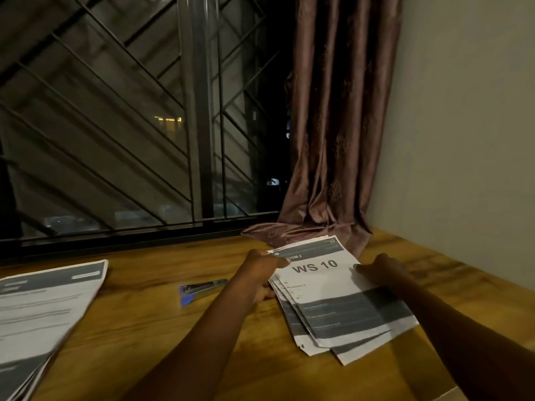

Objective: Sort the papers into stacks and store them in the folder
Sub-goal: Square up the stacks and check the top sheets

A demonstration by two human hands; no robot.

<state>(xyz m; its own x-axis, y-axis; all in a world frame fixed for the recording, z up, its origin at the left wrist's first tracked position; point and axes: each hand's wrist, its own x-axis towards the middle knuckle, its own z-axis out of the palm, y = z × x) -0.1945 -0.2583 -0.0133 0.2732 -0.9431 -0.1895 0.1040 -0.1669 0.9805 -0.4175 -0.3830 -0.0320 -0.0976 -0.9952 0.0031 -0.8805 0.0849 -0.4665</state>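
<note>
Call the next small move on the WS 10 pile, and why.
Probably square the pile: the sheets under the WS 10 sheet are fanned with near corners splayed. Left hand grips its far-left edge, right hand rests on the right edge, so both can nudge it even.

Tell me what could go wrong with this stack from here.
The fanned stack sits unevenly between the left hand and right hand; lower sheets may slip out or crease when squared. The curtain hem lies at its far edge and could snag sheets.
</note>
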